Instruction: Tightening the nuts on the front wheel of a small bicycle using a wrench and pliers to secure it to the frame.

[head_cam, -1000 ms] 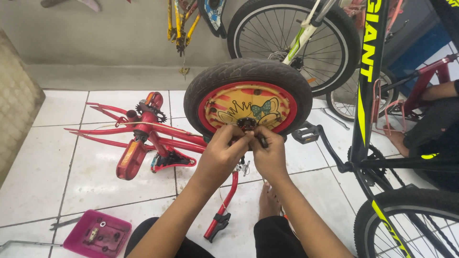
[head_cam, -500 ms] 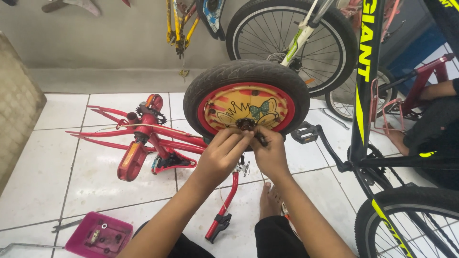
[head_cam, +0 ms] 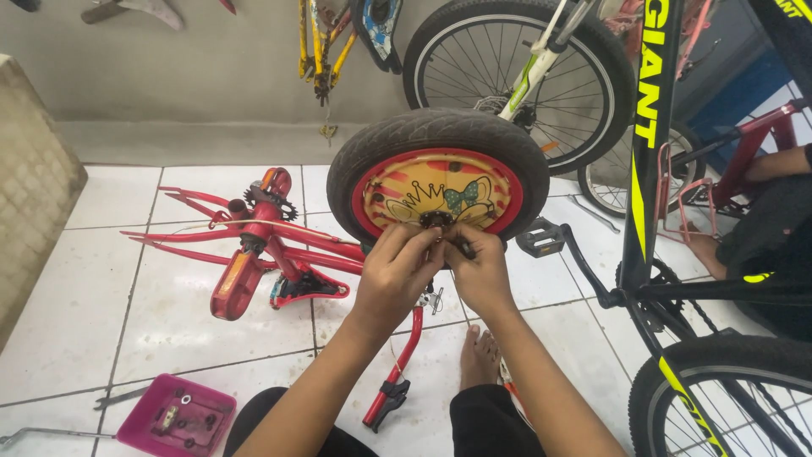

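A small bicycle wheel (head_cam: 437,140) stands upright in front of me, with a black tyre, a red rim and a yellow disc showing a crown and a bow. Both my hands meet at its dark hub axle (head_cam: 437,222). My left hand (head_cam: 397,275) pinches the hub from the left with its fingertips. My right hand (head_cam: 480,269) grips a small dark part at the axle's right side. What sits between the fingers is mostly hidden.
A red child's bike frame (head_cam: 271,245) lies on the white tiles at left. A pink tray (head_cam: 178,419) of small parts and a wrench (head_cam: 118,396) sit near left. A black-and-yellow bicycle (head_cam: 651,211) stands at right; another person's foot (head_cam: 702,250) is beyond it.
Both hands stay at the hub with only small finger shifts. The wheel remains upright in the same place.
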